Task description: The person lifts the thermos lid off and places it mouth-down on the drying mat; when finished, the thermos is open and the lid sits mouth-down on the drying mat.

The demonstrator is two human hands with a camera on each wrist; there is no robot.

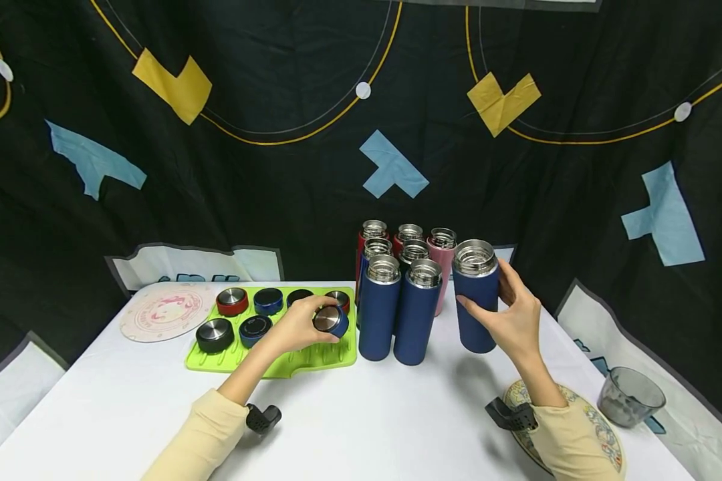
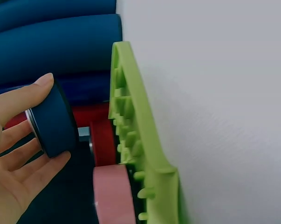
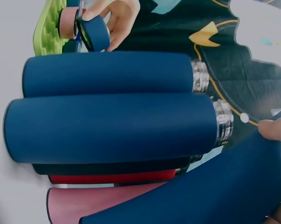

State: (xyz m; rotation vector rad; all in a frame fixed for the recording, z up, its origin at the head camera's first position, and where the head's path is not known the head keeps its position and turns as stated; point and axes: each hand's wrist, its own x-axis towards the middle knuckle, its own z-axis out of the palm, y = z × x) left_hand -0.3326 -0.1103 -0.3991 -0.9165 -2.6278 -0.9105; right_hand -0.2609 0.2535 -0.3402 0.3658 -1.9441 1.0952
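My left hand pinches a navy blue bottle lid between thumb and fingers, above the right part of a green ribbed tray. In the left wrist view this lid is tilted, with a pink lid and a red lid on the tray beyond it. My right hand grips a navy blue bottle around its upper body, lifted over the table, its steel threaded mouth uncovered. Several uncapped bottles stand together between the hands, two navy ones in front and a pink one behind.
Several more lids, including a black one, sit on the tray. A round mat with a pink print lies left of it. Under my right forearm is a patterned plate, with a glass cup beside it. A black cloth hangs behind.
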